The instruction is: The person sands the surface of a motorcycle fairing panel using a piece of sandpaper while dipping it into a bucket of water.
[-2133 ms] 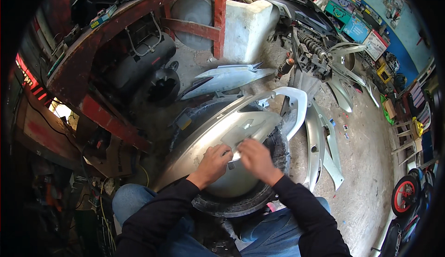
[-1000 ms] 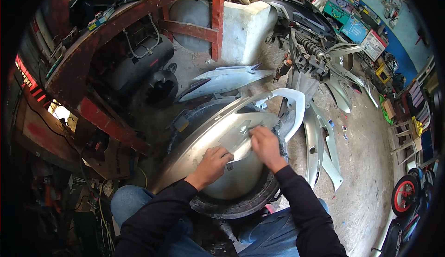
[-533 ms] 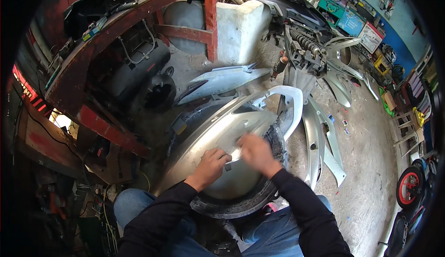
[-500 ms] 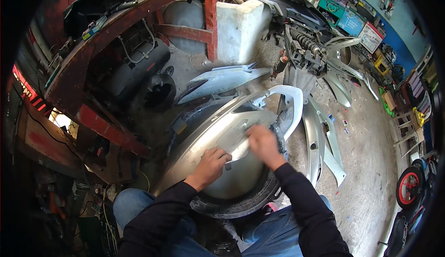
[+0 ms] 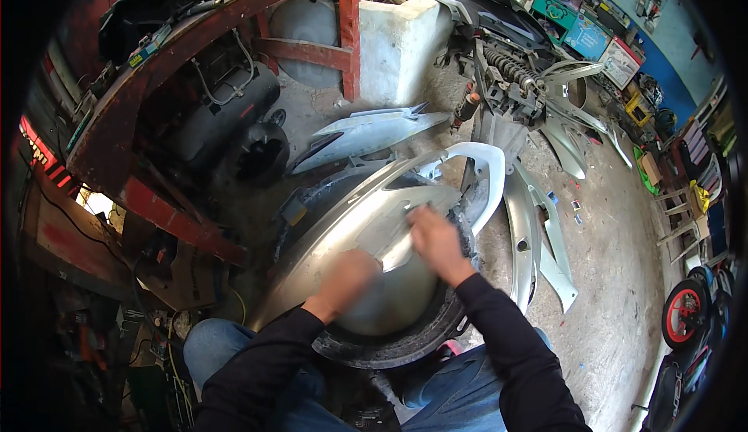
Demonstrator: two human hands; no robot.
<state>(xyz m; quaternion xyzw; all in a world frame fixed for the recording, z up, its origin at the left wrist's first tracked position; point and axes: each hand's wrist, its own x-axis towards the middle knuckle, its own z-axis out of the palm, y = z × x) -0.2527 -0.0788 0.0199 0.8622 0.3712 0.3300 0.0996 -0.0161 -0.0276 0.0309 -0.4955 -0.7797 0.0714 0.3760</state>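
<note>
A silver-gold motorcycle body panel (image 5: pixel 331 233), with duller grey patches on its face, lies tilted across a black tyre (image 5: pixel 389 352) in front of my knees. My right hand (image 5: pixel 439 241) is closed over the panel's inner edge, fingers curled and pressed together; whatever they may hold is hidden. Smeared by motion, my left hand (image 5: pixel 345 282) is at the lower part of the same panel, and its fingers cannot be made out. Beyond my right hand, a white curved grab rail (image 5: pixel 492 179) meets the panel's far end.
Pale blue-white fairing (image 5: pixel 370 134) lies on the floor ahead. More silver panels (image 5: pixel 523 237) are at the right, near a partly stripped motorcycle (image 5: pixel 506 74). A red frame bench (image 5: pixel 179 218) and a black tank (image 5: pixel 226 116) stand left. A red-rimmed wheel (image 5: pixel 686 313) shows far right.
The view has shifted slightly. My left hand, sharp with curled fingers before, is now blurred by motion. The right hand, blurred before, shows more sharply at about the same spot on the panel.
</note>
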